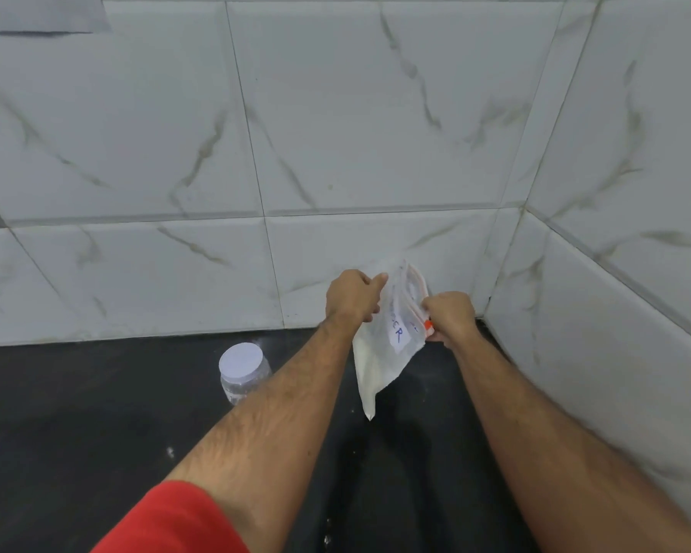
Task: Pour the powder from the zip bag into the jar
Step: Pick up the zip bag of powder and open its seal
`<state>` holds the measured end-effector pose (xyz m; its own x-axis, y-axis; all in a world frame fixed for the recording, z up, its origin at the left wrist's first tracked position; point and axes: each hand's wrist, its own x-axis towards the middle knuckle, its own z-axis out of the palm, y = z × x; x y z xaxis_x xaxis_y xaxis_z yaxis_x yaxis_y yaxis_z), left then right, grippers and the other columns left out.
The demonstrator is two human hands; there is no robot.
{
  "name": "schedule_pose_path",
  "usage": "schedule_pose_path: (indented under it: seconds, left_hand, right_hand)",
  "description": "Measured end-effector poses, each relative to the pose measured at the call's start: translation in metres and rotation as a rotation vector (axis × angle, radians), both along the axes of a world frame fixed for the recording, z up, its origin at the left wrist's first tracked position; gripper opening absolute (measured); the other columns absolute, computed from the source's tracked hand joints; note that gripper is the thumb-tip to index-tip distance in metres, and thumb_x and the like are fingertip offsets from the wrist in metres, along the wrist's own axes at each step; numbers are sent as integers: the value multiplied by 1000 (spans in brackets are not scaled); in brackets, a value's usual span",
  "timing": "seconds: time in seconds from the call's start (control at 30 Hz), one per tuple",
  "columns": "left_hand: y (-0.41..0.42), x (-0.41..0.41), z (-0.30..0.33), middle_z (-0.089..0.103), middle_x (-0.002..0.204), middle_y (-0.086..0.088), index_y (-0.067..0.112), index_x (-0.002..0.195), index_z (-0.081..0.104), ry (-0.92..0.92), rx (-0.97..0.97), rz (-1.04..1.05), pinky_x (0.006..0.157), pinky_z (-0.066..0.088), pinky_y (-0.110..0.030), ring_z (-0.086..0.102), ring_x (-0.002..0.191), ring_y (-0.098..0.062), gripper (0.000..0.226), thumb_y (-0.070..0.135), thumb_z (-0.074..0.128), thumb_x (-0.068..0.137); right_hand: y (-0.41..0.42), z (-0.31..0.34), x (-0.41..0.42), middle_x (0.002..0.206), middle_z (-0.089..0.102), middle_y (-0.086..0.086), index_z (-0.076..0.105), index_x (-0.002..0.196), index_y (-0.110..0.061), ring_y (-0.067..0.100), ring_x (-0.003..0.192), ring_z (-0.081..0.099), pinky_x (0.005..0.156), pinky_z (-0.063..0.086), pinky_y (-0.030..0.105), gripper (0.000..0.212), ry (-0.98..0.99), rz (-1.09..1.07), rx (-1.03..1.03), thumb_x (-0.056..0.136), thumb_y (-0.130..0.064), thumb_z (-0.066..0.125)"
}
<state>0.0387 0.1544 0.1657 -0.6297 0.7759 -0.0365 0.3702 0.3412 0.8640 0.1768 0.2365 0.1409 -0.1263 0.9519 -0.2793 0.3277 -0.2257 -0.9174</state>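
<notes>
White powder sits low in the zip bag point(380, 353), held right of centre and pinched by left hand point(352, 295) and right hand point(449, 317) at its seal. A spill is risked if the seal is jerked apart, since the jar point(242, 371), lower left, is lidded and well apart.

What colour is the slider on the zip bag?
Orange, on the zip bag slider; head view.

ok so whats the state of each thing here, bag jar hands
zip bag: held up off the counter, powder sunk to its lower end, orange slider at the right end
jar: upright on the counter, white lid on
left hand: pinching the bag's top
right hand: gripping the slider end
</notes>
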Motion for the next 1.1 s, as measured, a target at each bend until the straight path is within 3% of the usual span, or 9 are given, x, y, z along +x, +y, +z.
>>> schedule_pose_path:
  seconds: [0.07,0.13,0.27,0.37,0.47,0.57,0.63,0.77,1.1]
  left_hand:
    - [-2,0,-20,76,82,-11,10,74,63,6,-46,-6,74,64,-42,76,77,-30,33,35,59,96]
    - [-9,-2,-43,74,84,-9,16,74,60,3,-121,-27,76,63,-45,76,83,-31,24,26,57,96]
    - [-28,0,-73,67,108,-2,17,102,67,-23,-230,-134,92,58,-44,68,107,-26,13,24,60,93]
    - [-39,9,-81,62,121,-3,11,128,62,-3,-261,-184,95,56,-43,63,114,-24,37,25,63,94]
    - [-47,16,-88,64,127,-6,12,130,61,18,-282,-222,95,56,-42,65,111,-25,40,26,64,94]
    - [-56,21,-97,63,132,-6,14,133,59,49,-303,-243,91,57,-40,64,112,-25,42,26,64,93]
    - [-62,25,-101,62,135,-6,15,136,58,98,-319,-261,95,55,-37,63,117,-24,45,27,65,94]
    - [-71,32,-111,61,139,-6,16,139,55,161,-331,-281,106,48,-36,60,123,-23,48,28,66,94]
    - [-103,27,-106,66,133,-2,17,138,57,286,-213,-213,102,48,-31,64,118,-19,43,25,64,96]
  right_hand:
    - [8,-10,8,84,71,17,64,81,-2,30,72,71,58,62,42,12,9,18,-39,89,-11,62]
    - [13,-19,17,90,74,14,68,91,-6,30,78,74,56,62,39,27,26,25,-76,89,-32,64]
    - [22,-34,30,95,74,10,68,101,-7,32,84,73,68,64,47,64,-141,54,-34,82,-67,52]
    - [17,-37,40,105,71,11,63,113,-6,32,89,70,65,60,40,61,-238,81,43,86,-60,59]
    - [13,-42,52,110,69,11,59,116,-5,32,93,69,74,62,45,58,-392,124,126,77,-48,71]
    - [2,-45,58,107,69,13,63,116,-5,30,81,68,57,60,38,44,-506,202,147,82,-31,72]
    - [-6,-51,61,112,67,15,62,118,-4,31,81,67,61,60,39,36,-561,265,150,87,-22,69]
    - [-14,-62,68,124,64,16,55,122,-4,34,105,64,73,45,33,38,-601,273,170,90,-21,65]
    - [-57,-66,46,134,63,12,56,135,-11,32,117,61,93,52,39,47,-518,351,384,91,-25,64]
